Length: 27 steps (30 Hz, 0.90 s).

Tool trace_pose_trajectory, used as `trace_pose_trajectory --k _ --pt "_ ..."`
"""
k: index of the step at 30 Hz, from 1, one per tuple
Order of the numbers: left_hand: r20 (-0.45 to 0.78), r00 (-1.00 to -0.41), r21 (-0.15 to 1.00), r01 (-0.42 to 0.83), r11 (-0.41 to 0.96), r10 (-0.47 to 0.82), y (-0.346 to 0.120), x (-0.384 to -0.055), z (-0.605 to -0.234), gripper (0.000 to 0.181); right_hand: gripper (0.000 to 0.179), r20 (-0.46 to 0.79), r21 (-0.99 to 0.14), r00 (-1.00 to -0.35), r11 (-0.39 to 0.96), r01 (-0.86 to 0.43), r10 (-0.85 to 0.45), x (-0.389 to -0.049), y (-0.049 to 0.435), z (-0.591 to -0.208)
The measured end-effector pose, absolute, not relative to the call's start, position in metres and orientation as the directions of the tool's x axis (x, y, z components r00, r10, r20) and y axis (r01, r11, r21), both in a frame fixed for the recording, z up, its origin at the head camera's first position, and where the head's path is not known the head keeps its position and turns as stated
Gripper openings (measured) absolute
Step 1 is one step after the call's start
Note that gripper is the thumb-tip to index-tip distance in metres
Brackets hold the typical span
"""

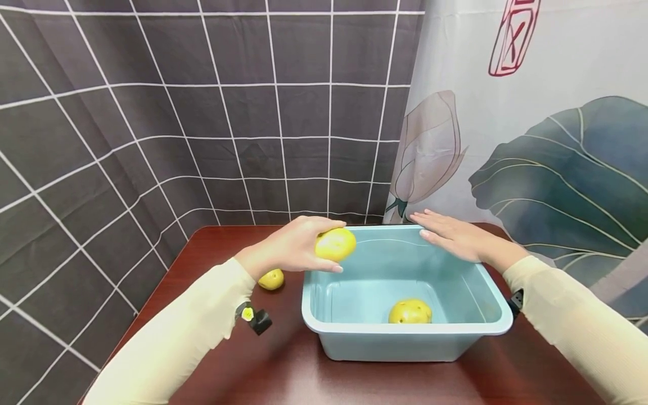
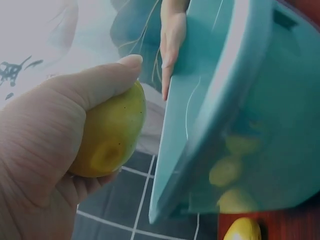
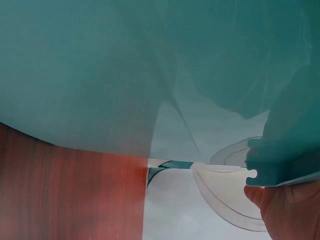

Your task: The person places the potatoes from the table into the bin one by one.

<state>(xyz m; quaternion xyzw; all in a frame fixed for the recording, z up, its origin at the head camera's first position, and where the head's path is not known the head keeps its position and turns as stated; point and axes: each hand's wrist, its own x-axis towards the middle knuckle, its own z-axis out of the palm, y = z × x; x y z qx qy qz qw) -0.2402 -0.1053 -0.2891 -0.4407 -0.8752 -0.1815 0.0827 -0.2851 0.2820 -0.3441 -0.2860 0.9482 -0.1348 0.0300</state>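
My left hand [image 1: 298,243] holds a yellow potato [image 1: 336,244] between thumb and fingers, over the left rim of a light blue plastic basin [image 1: 385,328]. Close up in the left wrist view, the potato [image 2: 112,132] has small dark specks and a dimple. Inside the basin, near its front wall, lies another potato [image 1: 410,311]. My right hand [image 1: 455,235] is at the basin's right back rim, its fingers straight and its palm free of any object. Part of that hand [image 3: 292,212] shows beside the rim in the right wrist view.
A further potato [image 1: 271,279] lies on the dark red table [image 1: 283,349], left of the basin and partly behind my left wrist. A dark grid-patterned curtain [image 1: 304,112] hangs behind the table, with a white floral curtain [image 1: 455,62] at the right.
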Motion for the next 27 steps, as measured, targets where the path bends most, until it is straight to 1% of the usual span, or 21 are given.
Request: trace_pose_trajectory --k 10,18,27 --pt "0.245 -0.553 0.237 0.831 0.504 0.796 -0.071 -0.249 -0.287 0.077 0.059 0.010 -0.268 -0.837 0.805 -0.529 -0.547 -0.284 0.278 -0.341" --pt "0.196 -0.544 0.273 0.829 0.487 0.816 -0.048 -0.253 -0.287 0.078 0.059 0.021 -0.274 -0.839 0.804 -0.528 -0.544 -0.283 0.277 -0.339" --pt "0.142 -0.503 0.231 0.854 0.466 0.852 -0.024 -0.255 -0.290 0.081 0.059 0.019 -0.286 -0.845 0.807 -0.517 -0.535 -0.282 0.276 -0.343"
